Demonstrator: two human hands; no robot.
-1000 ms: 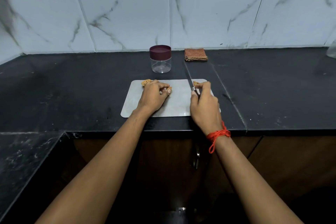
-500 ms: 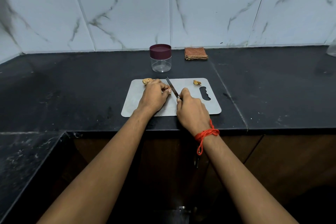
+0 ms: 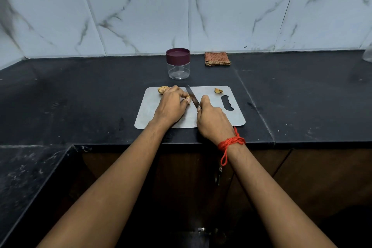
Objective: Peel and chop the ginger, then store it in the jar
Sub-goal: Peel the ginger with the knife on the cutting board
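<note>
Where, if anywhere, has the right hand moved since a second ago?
Yes: right hand went left, uncovering the cutting board handle slot, toward the ginger.

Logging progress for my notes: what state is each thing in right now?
jar: upright, lid on, empty.
ginger: on the cutting board, held by the left hand.
small ginger piece: loose, near the board's far right corner.
knife: gripped by the right hand, blade beside the ginger.
cloth: folded.
</note>
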